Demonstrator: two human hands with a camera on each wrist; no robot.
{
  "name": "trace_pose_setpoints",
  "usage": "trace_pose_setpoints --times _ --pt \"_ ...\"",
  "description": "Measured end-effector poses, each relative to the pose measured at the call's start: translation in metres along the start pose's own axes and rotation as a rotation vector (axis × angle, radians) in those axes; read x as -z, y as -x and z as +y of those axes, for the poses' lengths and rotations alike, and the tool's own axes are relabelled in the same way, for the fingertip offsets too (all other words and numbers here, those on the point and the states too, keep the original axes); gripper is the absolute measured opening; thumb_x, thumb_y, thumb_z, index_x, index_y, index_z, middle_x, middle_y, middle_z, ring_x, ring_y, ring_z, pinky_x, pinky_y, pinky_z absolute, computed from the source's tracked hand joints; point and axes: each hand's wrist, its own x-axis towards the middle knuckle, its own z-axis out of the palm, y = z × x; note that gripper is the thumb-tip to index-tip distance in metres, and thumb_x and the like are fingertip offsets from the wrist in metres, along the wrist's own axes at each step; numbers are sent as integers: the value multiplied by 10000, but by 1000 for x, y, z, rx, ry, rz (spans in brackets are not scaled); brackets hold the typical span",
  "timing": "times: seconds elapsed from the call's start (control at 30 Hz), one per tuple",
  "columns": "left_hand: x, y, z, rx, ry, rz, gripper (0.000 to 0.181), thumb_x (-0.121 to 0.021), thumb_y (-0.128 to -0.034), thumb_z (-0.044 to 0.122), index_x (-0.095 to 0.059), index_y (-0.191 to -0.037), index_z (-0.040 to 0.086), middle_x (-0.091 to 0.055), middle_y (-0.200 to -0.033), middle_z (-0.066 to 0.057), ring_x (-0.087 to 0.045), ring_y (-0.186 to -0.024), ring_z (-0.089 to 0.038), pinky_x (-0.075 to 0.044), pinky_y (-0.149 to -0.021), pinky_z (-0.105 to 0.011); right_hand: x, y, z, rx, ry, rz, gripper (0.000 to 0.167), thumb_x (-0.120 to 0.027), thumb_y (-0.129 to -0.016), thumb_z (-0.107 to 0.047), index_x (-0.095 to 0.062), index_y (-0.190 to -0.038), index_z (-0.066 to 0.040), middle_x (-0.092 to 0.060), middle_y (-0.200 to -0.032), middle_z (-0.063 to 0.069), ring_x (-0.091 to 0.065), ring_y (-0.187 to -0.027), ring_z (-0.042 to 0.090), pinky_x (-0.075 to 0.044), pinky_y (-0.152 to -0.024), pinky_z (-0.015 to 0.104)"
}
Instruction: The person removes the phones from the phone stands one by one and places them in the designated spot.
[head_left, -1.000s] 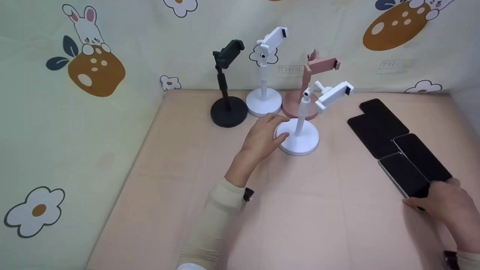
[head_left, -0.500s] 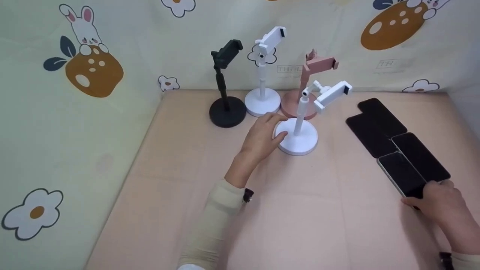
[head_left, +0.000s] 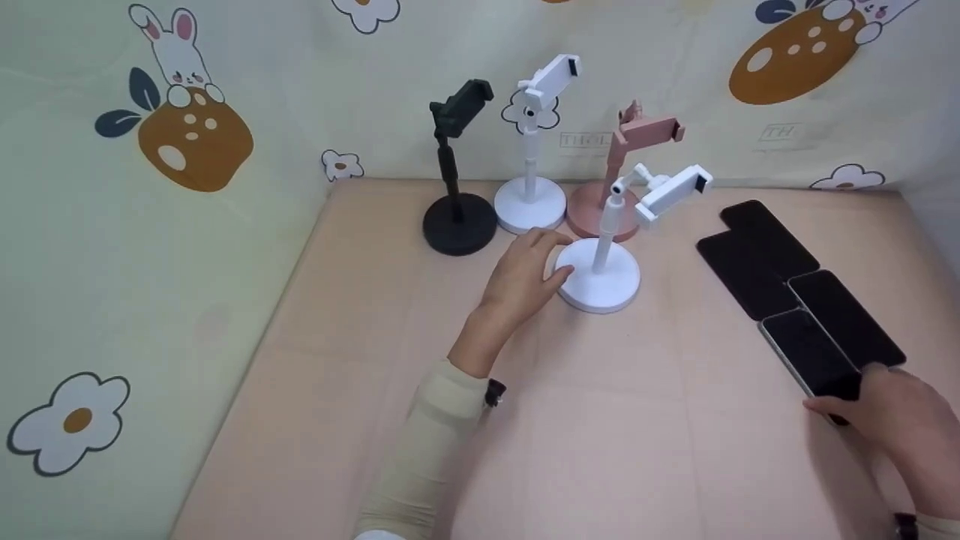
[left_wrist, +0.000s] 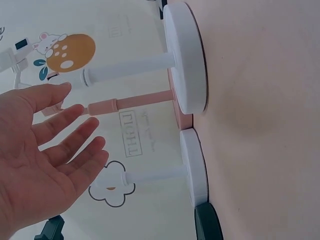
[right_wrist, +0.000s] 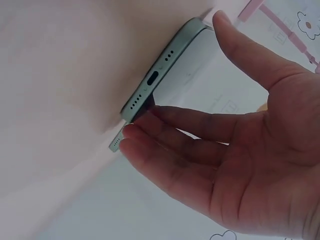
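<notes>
In the head view my left hand (head_left: 521, 277) is beside the round base of the front white phone stand (head_left: 598, 292), thumb and fingers spread toward its left rim. The left wrist view shows this hand with fingers loosely bent and nothing between them. My right hand (head_left: 904, 416) is at the near end of the closest smartphone (head_left: 810, 352), which lies flat, screen up. Seen from the right wrist, its thumb is by one corner of that phone's pale green end (right_wrist: 155, 75) and its index finger by the other. Whether they press on it is unclear.
Behind the front stand are a black stand (head_left: 459, 225), another white stand (head_left: 529, 206) and a pink stand (head_left: 585, 214). More dark phones lie at the right, including one beside the nearest (head_left: 847, 315) and one at the back (head_left: 772, 232). A patterned cloth wall (head_left: 262, 60) closes off the back.
My left hand has shifted very slightly left, away from the white base. The right hand stays at the nearest phone, and the stands and phones keep their places; the head view sways a little.
</notes>
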Motion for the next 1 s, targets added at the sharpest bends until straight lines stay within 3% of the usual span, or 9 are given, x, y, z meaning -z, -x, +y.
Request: trace_pose_setpoints --times 0.1,0.27,0.57,1.0 --pt "0 0 -1 -3 -5 0 402 -651 -972 313 -565 -1352 213 -543 -1404 11 -502 -1346 -155 -415 -1151 -289 3 1 -6 -8 16 65 969 -812 -749 -519 -432 -1118 293 -498 -989 518 -543 -852 606 -472 -753 649" --pt "1 0 -2 -1 -18 -2 404 -648 -973 317 -564 -1353 204 -553 -1395 12 -508 -1339 -153 -416 -1150 -284 11 -2 -18 18 13 129 932 -828 -754 -399 -401 -1222 285 -488 -1092 520 -548 -873 604 -471 -765 658" --pt "-1 2 -5 35 -22 -23 430 -642 -976 332 -544 -1379 219 -547 -1447 31 -480 -1385 -150 -398 -1166 -295 29 -14 -52 118 -38 96 927 -793 -795 -414 -390 -1325 230 -488 -1185 489 -512 -1029 626 -457 -847 700" --pt "-2 2 -9 49 -44 -69 471 -636 -977 346 -518 -1419 232 -506 -1503 35 -449 -1415 -164 -407 -1165 -334 43 -49 -132 231 -166 31 894 -745 -860 -485 -399 -1428 112 -545 -1276 391 -577 -1098 519 -503 -890 648"
